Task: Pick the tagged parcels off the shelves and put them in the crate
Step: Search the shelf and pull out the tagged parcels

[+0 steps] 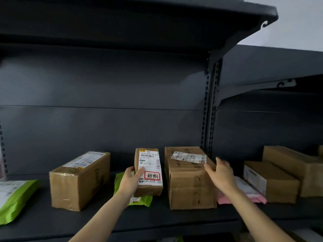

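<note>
Left hand (130, 182) around tagged parcel (150, 163)

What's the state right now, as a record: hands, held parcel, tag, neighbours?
left hand: grips small parcel by its left side
tag: red-bordered tag on the parcel's label
right hand: open, at right edge of large box; contact unclear
beneath parcel: green mailer lying on shelf

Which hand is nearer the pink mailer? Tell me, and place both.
Right. The right hand is at the big carton's right edge, just left of the pink mailer. The left hand grips the small tagged box, beyond that carton.
</note>
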Tool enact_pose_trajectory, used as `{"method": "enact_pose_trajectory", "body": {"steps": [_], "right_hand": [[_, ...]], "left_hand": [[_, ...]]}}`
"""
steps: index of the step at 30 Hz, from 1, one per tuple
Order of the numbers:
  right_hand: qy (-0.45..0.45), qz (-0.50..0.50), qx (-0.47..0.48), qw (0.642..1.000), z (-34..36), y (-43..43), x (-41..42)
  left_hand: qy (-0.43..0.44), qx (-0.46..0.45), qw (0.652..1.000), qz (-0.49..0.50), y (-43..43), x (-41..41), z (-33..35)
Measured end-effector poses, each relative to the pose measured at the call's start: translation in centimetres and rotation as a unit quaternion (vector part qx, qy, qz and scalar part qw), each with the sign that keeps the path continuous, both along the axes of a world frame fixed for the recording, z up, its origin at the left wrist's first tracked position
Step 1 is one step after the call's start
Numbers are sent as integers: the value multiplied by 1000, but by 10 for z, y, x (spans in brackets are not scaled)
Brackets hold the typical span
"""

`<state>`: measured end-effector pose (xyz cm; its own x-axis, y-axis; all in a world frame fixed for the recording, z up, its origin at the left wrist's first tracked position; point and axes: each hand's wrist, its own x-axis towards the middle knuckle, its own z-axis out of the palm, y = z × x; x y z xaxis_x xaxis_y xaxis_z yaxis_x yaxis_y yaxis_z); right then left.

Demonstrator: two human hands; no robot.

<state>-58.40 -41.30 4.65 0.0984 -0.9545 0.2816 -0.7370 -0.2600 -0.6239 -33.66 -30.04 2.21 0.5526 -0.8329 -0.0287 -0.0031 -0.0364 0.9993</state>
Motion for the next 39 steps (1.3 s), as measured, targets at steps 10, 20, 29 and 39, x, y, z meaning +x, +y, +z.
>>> {"method": "enact_pose_trajectory", "body": {"steps": [10,20,29,39], "right_hand": [[-267,96,-13,959,-34,45,15],[-285,117,-48,950,-52,61,34],[-242,59,-27,968,-35,37,58],[-239,25,-7,971,-35,40,57]], "left_hand": [[-1,-1,999,40,-2,2,-1],[3,-24,999,41,18,16,6],[-12,-48,997,59,39,30,10],[-13,-66,997,31,63,36,18]]}}
